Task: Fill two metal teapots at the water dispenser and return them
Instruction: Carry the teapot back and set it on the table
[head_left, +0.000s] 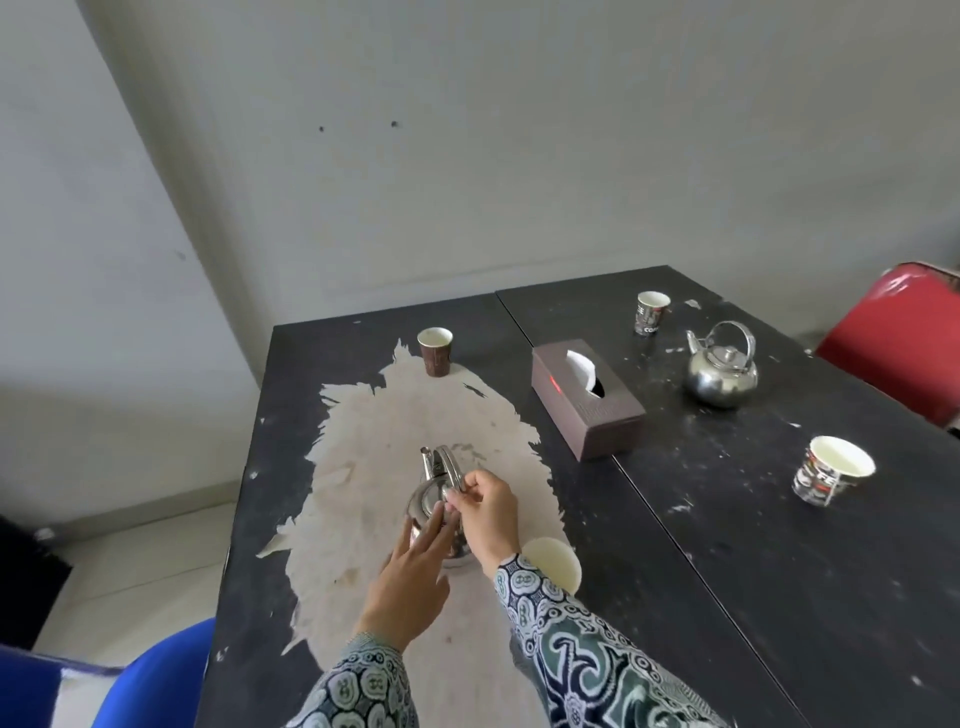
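On the table (727, 545), the right hand (491, 512) pinches the near teapot (434, 501) handle; the left hand (415, 577) fingers lie straight against it. A paper cup (553, 564) stands just beside; the second teapot (721, 371) sits beyond a tissue box (587, 397).

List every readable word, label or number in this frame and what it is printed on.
"FE": partial white letters on the black-printed paper cup at the right table edge.
"CO": partial letters on the black-printed paper cup near the wall.
Embossed wording on the brown tissue box: too blurred to read.
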